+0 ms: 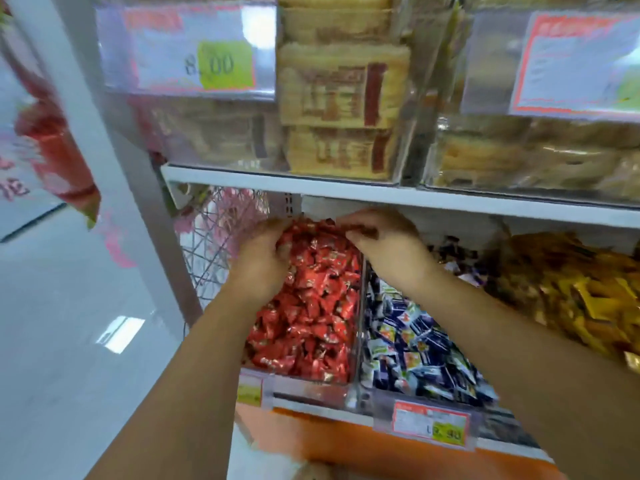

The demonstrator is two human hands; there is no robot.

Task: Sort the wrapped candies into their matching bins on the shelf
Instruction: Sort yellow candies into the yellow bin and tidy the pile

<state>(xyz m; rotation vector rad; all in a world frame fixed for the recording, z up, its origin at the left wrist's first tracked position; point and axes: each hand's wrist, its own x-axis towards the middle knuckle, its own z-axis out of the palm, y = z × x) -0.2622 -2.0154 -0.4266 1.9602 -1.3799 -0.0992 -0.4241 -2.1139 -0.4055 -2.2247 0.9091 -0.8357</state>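
Okay, I see left hand (261, 263) and right hand (388, 245) curled into the red candies (311, 323) at the bin (308, 389) rear, mid-frame; can't tell what's gripped.

Light was bright and even, coming from overhead; a white lamp reflection (119, 334) sat on the glossy floor (62, 358) at 8 o'clock. Glare whitened the clear label holder (187, 50) at 11 o'clock. The red candies (311, 306) at centre were sharpest. The red banner (55, 147) at 9 o'clock was smeared, and wide-angle distortion slanted the shelf edge (381, 199).
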